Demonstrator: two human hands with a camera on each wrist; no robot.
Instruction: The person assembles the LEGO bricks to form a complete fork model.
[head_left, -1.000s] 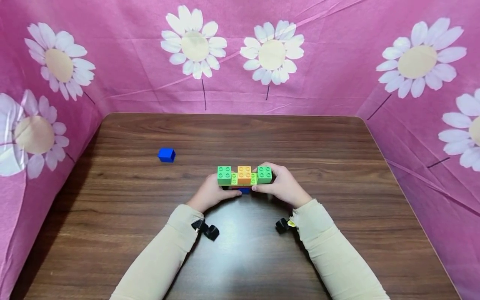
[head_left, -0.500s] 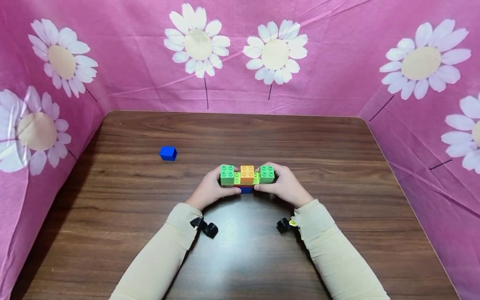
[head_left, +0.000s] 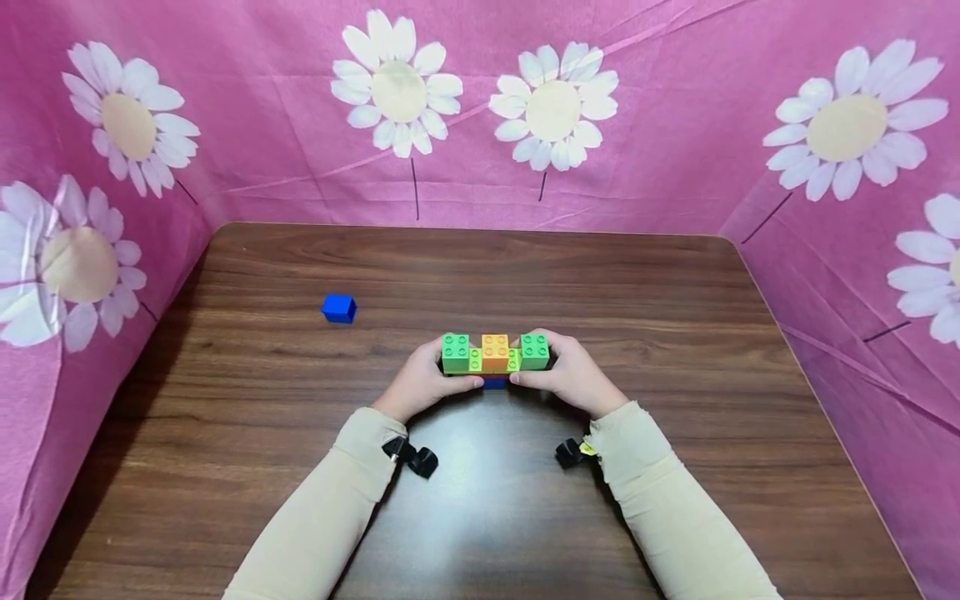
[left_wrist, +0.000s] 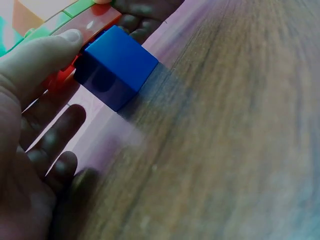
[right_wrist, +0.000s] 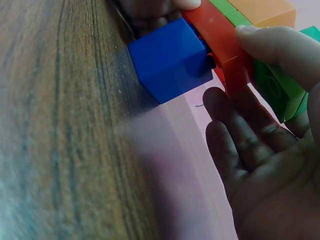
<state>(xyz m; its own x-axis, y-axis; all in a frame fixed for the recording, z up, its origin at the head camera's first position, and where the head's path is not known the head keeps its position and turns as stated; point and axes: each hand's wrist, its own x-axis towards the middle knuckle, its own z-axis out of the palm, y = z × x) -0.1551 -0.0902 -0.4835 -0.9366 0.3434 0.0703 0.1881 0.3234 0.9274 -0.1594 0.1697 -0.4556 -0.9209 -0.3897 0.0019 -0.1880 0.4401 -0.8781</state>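
Observation:
Both hands hold a stack of toy building bricks at the middle of the table. On top of it sit a green brick (head_left: 455, 352), an orange brick (head_left: 495, 352) and another green brick (head_left: 535, 352), on a light green layer (head_left: 476, 361). Below come a red brick (right_wrist: 215, 35) and, lowest, a blue brick (right_wrist: 170, 60) standing on the table. Studs show in a narrow gap between red and blue. The left hand (head_left: 427, 379) grips the left end, its thumb (left_wrist: 55, 47) on the red brick's near side. The right hand (head_left: 573, 371) grips the right end likewise.
A loose blue brick (head_left: 339, 308) lies at the back left of the brown wooden table (head_left: 637, 283). Pink cloth (head_left: 300, 117) with white flowers walls the table at the back and sides. Black wrist mounts (head_left: 420, 460) hang by both sleeves.
The head view has shifted slightly. Both hands keep their grip on the stack, and a little more of its red layer shows than a second ago. The loose blue brick stays put.

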